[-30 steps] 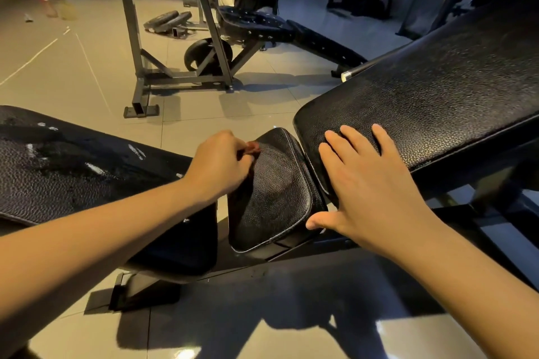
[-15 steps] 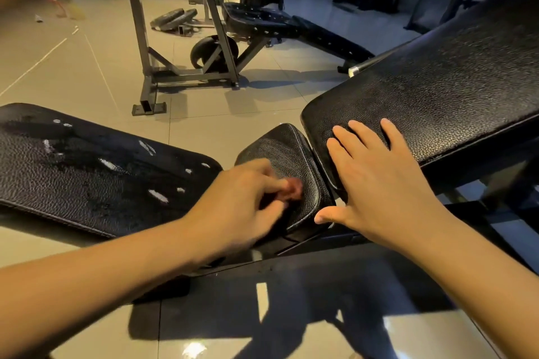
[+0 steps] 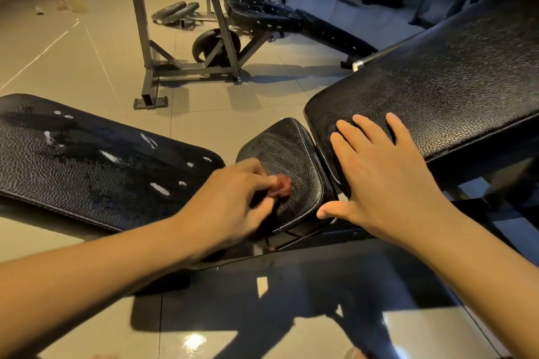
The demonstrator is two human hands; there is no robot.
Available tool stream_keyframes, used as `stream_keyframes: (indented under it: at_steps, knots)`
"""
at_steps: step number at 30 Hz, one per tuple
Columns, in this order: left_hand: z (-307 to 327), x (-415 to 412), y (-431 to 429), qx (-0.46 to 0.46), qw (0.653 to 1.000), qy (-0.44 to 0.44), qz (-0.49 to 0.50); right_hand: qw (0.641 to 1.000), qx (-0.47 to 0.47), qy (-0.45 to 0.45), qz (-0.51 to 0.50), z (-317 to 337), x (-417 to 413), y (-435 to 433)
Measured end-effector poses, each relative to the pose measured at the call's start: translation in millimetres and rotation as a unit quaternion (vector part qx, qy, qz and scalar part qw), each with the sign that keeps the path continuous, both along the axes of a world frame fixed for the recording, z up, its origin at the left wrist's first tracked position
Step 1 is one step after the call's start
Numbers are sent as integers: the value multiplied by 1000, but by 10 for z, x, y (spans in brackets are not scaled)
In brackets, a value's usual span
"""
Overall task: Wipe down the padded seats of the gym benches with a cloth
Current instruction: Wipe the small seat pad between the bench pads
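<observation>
Left hand (image 3: 233, 198), pinching a reddish cloth (image 3: 281, 185), has swept the seat pad (image 3: 288, 148) from far edge to near, likely finishing it; right hand (image 3: 379, 178) lies flat on the backrest (image 3: 437, 90).

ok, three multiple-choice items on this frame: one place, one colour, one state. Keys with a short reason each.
1. Where does the right hand rest?
A) on a dumbbell
B) on a water bottle
C) on the large pad at the right

2. What colour is the cloth?
A) reddish
B) blue
C) white

3. What is the left hand doing?
A) lying open and flat
B) pinching the cloth on the small seat pad
C) out of view

Key:
1 C: its fingers lie spread flat on that pad.
2 A: a reddish wad shows at the fingertips.
3 B: its fingers curl round the cloth against the pad.
</observation>
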State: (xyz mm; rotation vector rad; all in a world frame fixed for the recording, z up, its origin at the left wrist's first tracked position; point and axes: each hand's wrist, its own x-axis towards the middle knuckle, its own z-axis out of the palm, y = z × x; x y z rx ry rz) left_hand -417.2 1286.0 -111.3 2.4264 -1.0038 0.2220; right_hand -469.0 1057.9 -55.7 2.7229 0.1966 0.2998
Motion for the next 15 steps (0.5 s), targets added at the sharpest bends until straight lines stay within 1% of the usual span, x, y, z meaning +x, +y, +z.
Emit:
stream_keyframes:
  at_steps: [1,3,4,5,7,9,10,12,14,15]
  knots:
    - [-57,155,16,9,999,-6,47,1000,-2,1,0,1,2,5]
    - [-103,375,43,20,990,13,140,1000,-2,3,0,6,-5,9]
    - [-93,398,35,25,987,19,160,1000,0,1,1,4,-8,7]
    - [-63,357,7,24,988,19,151,1000,3,-1,2,-1,-6,3]
    - [16,149,-74,5,998,2,66,1000,7,-4,3,-7,-3,0]
    - [110,-51,-133,-30,999,-10,-10,1000,9,-6,3,-11,-1,1]
    - [118,-27,-159,-27,999,-13,-13,1000,10,-6,2,-7,2,4]
    - [36,254,-171,-7,999,-24,47,1000,7,-2,-1,1,1,11]
    - [-29,546,-141,2,990,0,142,1000,8,-1,-3,2,-2,11]
    - [-44,608,-125,4,985,7,172,1000,8,-2,-2,-2,-4,9]
